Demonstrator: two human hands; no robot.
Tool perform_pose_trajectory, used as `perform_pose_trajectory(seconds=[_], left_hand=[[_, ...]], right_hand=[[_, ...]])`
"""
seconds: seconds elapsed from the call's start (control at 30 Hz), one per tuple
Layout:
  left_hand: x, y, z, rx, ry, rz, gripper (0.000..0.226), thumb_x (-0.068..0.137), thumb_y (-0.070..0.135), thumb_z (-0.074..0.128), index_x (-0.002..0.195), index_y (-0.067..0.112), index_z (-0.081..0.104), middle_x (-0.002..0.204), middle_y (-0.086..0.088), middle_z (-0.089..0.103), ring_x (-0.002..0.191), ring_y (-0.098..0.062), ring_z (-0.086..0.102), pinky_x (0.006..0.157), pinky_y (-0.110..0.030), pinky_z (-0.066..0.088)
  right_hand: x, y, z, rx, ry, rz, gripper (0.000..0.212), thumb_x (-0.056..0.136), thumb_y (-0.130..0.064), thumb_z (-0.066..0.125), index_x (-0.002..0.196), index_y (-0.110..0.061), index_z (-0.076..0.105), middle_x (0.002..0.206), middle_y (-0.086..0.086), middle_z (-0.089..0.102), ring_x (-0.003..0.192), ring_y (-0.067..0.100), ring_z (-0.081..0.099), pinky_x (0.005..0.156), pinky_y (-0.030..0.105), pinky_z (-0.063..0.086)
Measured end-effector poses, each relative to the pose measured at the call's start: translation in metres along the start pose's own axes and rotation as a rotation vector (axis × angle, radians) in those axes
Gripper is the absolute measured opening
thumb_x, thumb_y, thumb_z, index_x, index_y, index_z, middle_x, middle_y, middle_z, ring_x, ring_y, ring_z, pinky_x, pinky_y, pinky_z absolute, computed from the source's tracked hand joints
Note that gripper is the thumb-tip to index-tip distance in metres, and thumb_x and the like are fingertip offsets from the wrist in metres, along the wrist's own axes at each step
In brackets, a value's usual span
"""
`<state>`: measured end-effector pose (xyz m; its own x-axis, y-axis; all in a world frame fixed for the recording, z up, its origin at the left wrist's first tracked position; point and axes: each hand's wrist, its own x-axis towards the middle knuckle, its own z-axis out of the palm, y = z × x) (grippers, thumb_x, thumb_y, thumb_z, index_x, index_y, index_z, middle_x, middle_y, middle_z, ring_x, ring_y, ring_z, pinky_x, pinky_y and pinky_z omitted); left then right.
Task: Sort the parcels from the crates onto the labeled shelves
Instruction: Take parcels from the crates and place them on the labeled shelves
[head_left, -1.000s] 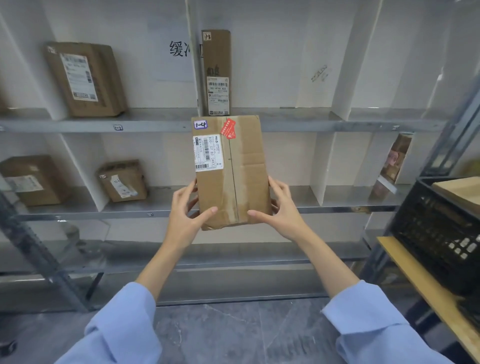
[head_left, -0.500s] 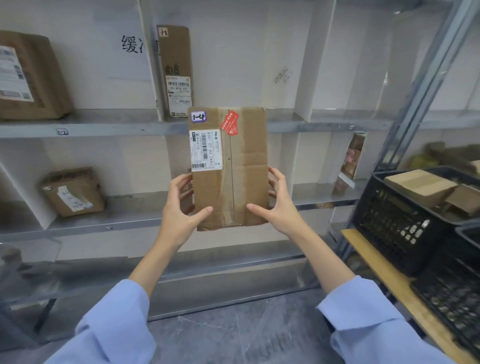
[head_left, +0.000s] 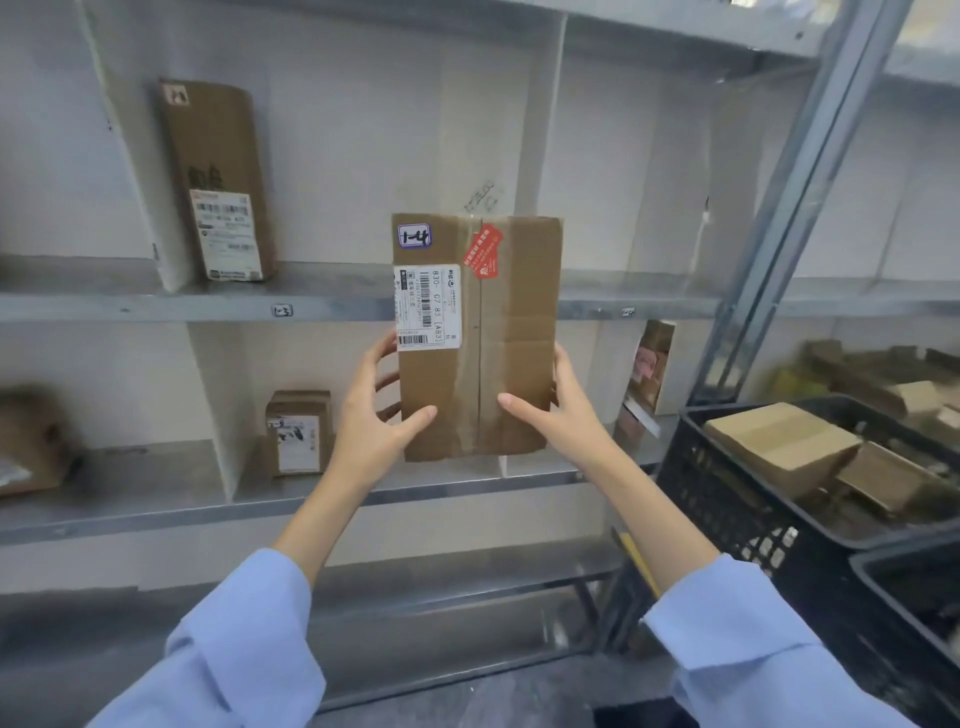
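Step in hand: checking destination against bay. Grey metal shelf edge (head_left: 156, 307) shows a small "1-3" tag (head_left: 282, 310); flat brown cardboard parcel (head_left: 511, 374), held upright in mid-air before it, bears a handwritten "1-4" sticker (head_left: 414, 236), so the next move likely calls for shifting right to the adjoining bay. Left hand (head_left: 371, 421) grips the lower left edge, thumb on the face, fingers curled behind; right hand (head_left: 566, 418) mirrors it opposite, forearms raised.

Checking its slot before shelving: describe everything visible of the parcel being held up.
The parcel is a flat brown cardboard box, creased, taped down its middle, held upright before the shelves. A handwritten sticker reading 1-4 sits top left, a white barcode label below it, a red sticker beside. Left hand and right hand grip its lower sides.
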<state>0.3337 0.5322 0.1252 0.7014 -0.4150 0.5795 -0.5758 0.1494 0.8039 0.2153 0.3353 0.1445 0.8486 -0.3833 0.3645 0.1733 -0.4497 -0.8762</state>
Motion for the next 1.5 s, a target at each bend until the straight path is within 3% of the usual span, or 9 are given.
perform_pose_trajectory(seconds=[0.17,0.43,0.63,0.8,1.03,1.13,1.23,1.33,1.5], left_hand=[[0.031,0.005,0.055,-0.001,-0.021,-0.005,0.083,0.081,0.009,0.078,0.128,0.060,0.032,0.131,0.040,0.039,0.117,0.014,0.046,0.076,-0.009,0.050],[0.096,0.004,0.107,-0.020,-0.150,0.052,0.081,0.079,0.014,0.078,0.132,0.057,0.036,0.138,0.031,0.042,0.117,0.007,0.050,0.076,-0.011,0.051],[0.151,0.009,0.139,-0.023,-0.213,0.129,0.067,0.080,0.024,0.071,0.140,0.036,0.044,0.142,0.012,0.050,0.121,-0.005,0.055,0.092,-0.028,0.053],[0.193,0.000,0.130,0.215,-0.119,0.205,0.055,0.086,0.037,0.057,0.140,0.032,0.046,0.137,0.013,0.053,0.120,-0.008,0.052,0.100,-0.034,0.043],[0.235,-0.035,0.113,0.942,-0.070,0.226,0.067,0.088,0.061,0.026,0.147,0.033,0.038,0.153,0.004,0.039,0.136,-0.023,0.035,0.106,-0.044,0.027],[0.244,-0.047,0.116,1.075,-0.079,0.201,0.075,0.083,0.066,0.017,0.149,0.033,0.035,0.156,0.003,0.035,0.139,-0.026,0.032,0.105,-0.044,0.024],[0.253,-0.057,0.121,1.157,-0.089,0.145,0.074,0.085,0.066,0.018,0.151,0.034,0.031,0.159,0.004,0.030,0.141,-0.025,0.028,0.107,-0.044,0.022],[0.262,-0.064,0.129,1.182,-0.088,0.094,0.072,0.086,0.064,0.022,0.152,0.034,0.028,0.160,0.005,0.027,0.143,-0.024,0.024,0.110,-0.044,0.021],[0.277,-0.072,0.144,1.207,-0.046,0.052,0.063,0.094,0.058,0.037,0.152,0.034,0.029,0.160,0.005,0.028,0.144,-0.024,0.024,0.110,-0.043,0.019]], right_hand=[[0.025,0.022,-0.056,0.011,0.026,0.014,0.088,0.085,-0.030,0.077,0.151,-0.032,0.019,0.131,-0.030,0.048,0.112,-0.017,0.052,0.098,0.021,0.048],[0.063,0.049,-0.123,0.068,0.184,0.014,0.083,0.067,-0.045,0.086,0.127,-0.059,0.031,0.124,-0.019,0.055,0.104,-0.017,0.056,0.077,0.014,0.053],[0.094,0.054,-0.168,0.093,0.298,-0.012,0.096,0.062,-0.045,0.088,0.137,-0.050,0.028,0.132,-0.002,0.057,0.115,0.009,0.061,0.095,0.032,0.054],[0.131,0.050,-0.198,0.066,0.370,-0.047,0.100,0.065,-0.040,0.086,0.145,-0.041,0.024,0.129,-0.002,0.057,0.104,0.001,0.064,0.076,0.014,0.054],[0.192,0.060,-0.217,0.067,0.419,-0.068,0.096,0.066,-0.043,0.084,0.142,-0.043,0.025,0.124,-0.009,0.057,0.100,-0.001,0.064,0.080,0.023,0.057],[0.227,0.071,-0.220,0.057,0.408,-0.086,0.090,0.068,-0.041,0.085,0.135,-0.046,0.026,0.118,-0.013,0.055,0.095,-0.011,0.063,0.074,0.014,0.054],[0.264,0.086,-0.220,0.024,0.380,-0.102,0.087,0.072,-0.034,0.086,0.133,-0.046,0.025,0.119,-0.015,0.053,0.099,-0.012,0.060,0.073,0.005,0.049],[0.297,0.101,-0.218,0.028,0.311,-0.107,0.089,0.071,-0.031,0.088,0.133,-0.045,0.025,0.128,-0.007,0.052,0.113,0.006,0.057,0.086,0.015,0.051],[0.336,0.118,-0.211,0.052,0.199,-0.127,0.088,0.072,-0.022,0.088,0.137,-0.036,0.030,0.119,-0.009,0.051,0.105,0.002,0.059,0.074,0.013,0.055]])
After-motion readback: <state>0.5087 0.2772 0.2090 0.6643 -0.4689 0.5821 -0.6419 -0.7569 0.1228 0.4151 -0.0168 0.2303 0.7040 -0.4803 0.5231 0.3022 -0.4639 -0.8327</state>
